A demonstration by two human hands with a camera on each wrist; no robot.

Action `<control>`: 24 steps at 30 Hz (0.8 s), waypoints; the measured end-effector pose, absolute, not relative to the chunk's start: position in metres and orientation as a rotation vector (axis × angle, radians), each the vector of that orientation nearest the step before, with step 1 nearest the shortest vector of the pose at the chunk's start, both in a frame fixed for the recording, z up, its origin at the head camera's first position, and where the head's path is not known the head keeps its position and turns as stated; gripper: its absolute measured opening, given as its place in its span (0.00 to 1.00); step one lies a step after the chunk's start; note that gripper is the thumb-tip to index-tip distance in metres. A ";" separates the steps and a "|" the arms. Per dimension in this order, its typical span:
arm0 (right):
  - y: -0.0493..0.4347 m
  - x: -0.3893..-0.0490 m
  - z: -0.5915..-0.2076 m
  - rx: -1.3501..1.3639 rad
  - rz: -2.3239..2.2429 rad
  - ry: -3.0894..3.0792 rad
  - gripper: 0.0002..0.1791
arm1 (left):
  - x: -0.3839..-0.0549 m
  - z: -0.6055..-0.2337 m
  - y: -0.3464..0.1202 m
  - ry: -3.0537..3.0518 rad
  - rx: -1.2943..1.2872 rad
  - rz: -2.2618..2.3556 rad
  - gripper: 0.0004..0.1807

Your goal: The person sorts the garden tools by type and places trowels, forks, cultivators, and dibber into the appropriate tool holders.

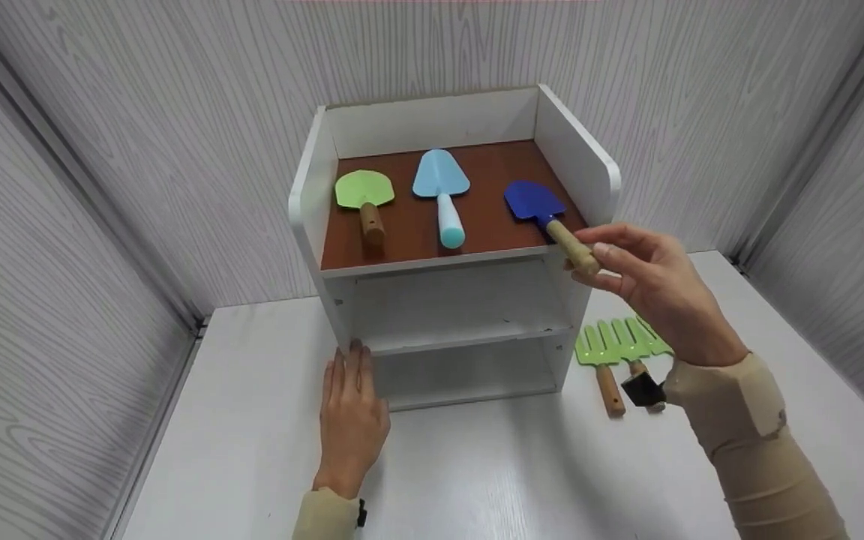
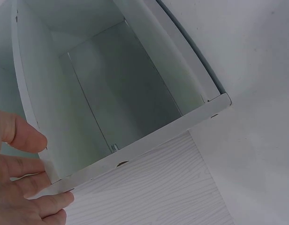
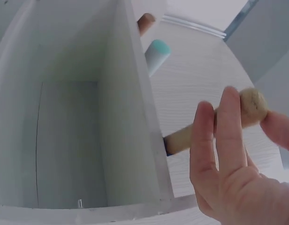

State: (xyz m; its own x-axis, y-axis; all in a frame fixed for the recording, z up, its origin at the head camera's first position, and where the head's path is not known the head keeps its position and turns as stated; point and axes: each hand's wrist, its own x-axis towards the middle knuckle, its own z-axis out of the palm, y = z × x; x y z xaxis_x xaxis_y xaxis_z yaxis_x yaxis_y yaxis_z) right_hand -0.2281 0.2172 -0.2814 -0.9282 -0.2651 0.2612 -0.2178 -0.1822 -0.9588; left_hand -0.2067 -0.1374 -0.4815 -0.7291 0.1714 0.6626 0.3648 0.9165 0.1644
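Note:
My right hand point(image 1: 653, 281) pinches the wooden handle point(image 3: 182, 139) of a blue trowel point(image 1: 533, 200) between thumb and fingers. Its blade lies over the right part of the brown top of a small white shelf unit point(image 1: 432, 120), with the handle reaching past the front edge. Left of it on the same top are a light-blue trowel point(image 1: 439, 176) and a green trowel point(image 1: 364, 187) with a brown handle. My left hand point(image 1: 353, 431) touches the unit's left front edge, fingers extended; its thumb point(image 2: 29, 136) rests by a shelf board in the left wrist view.
Several green hand forks point(image 1: 608, 386) with wooden handles lie on the white table point(image 1: 252, 420) right of the unit, partly hidden by my right wrist. Two shelf compartments point(image 1: 462, 300) open at the front. Wood-grain panels point(image 1: 177, 112) stand behind and at both sides.

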 end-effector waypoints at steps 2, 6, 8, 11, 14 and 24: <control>0.214 -0.230 -0.281 -0.584 -2.334 1.985 0.13 | -0.207 -0.481 -0.137 -2.390 -0.388 -0.379 0.39; 0.206 -0.234 -0.278 -0.597 -2.334 2.033 0.17 | -0.208 -0.481 -0.137 -2.375 -0.388 -0.384 0.37; 0.201 -0.237 -0.277 -0.601 -2.304 2.119 0.19 | -0.208 -0.481 -0.137 -2.371 -0.385 -0.384 0.36; 0.192 -0.241 -0.275 -0.595 -2.228 2.310 0.19 | -0.208 -0.481 -0.137 -2.369 -0.384 -0.382 0.36; 0.182 -0.245 -0.275 -0.592 -2.139 2.537 0.17 | -0.208 -0.481 -0.138 -2.368 -0.383 -0.385 0.36; 0.164 -0.266 -0.281 -0.619 -1.956 3.051 0.09 | -0.207 -0.480 -0.137 -2.382 -0.384 -0.411 0.35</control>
State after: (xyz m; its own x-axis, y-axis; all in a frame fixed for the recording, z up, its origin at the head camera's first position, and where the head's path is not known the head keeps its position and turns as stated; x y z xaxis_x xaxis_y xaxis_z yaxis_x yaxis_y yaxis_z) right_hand -0.2658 0.1637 -0.2811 -0.8076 0.0110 0.5897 -0.5313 0.4205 -0.7355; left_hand -0.2069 -0.1374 -0.4798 -0.7254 0.1625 0.6688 0.3770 0.9068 0.1886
